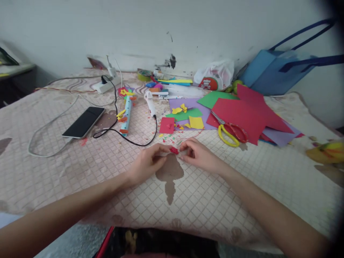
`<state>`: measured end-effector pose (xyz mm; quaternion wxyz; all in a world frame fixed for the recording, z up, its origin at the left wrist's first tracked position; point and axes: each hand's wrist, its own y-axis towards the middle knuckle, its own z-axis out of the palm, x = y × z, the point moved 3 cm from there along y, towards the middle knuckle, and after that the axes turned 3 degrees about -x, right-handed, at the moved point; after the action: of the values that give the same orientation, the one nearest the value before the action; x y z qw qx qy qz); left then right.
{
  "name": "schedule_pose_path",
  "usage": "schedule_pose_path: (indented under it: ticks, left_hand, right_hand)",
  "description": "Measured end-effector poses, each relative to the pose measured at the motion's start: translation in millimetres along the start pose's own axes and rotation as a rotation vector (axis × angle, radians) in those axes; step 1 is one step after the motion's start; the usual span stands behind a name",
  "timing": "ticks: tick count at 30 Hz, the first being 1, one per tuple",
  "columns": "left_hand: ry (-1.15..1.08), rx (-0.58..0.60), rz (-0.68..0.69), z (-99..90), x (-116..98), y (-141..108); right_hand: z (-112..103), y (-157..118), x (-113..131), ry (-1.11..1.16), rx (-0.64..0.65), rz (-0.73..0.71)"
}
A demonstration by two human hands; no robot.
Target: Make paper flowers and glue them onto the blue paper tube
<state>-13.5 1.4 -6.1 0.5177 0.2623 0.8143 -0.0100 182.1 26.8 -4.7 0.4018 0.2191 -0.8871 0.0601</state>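
Note:
Between the fingertips of both hands, just above the tablecloth, is a small crumpled red paper piece (pixel 174 150). My left hand (pixel 147 161) pinches it from the left with thumb and fingers closed. From the right, my right hand (pixel 199 154) comes close with curled fingers pressed together at the tips; whether they grip the red piece is too small to tell. Just beyond my hands lie a red paper square (pixel 167 125), a yellow paper square (pixel 196 122) and colourful scraps. A white glue gun (pixel 151 104) with a black cord rests farther back.
Left of my hands are a phone (pixel 84 122) on a charging cable, a decorated light-blue strip (pixel 127 114) and a power strip (pixel 106 85). Yellow-and-red scissors (pixel 228 135) lie by red paper sheets (pixel 239 111). A blue bag (pixel 268 73) and a white plastic bag (pixel 215 74) stand by the wall.

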Motion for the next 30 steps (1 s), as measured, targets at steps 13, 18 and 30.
schedule_pose_path:
  ticks: [13,18,30]
  left_hand:
    - [0.264,0.039,-0.125,-7.8,0.0,49.7]
    - [0.147,0.043,-0.151,-13.6,10.1,48.3]
    - [-0.256,0.394,-0.266,-8.8,6.1,40.3]
  right_hand:
    - [0.0,4.9,2.5,-0.057,-0.004,0.031]
    - [6.0,12.5,9.4,-0.21,-0.031,0.078]
    - [-8.0,7.4,-2.0,0.297,-0.05,0.186]
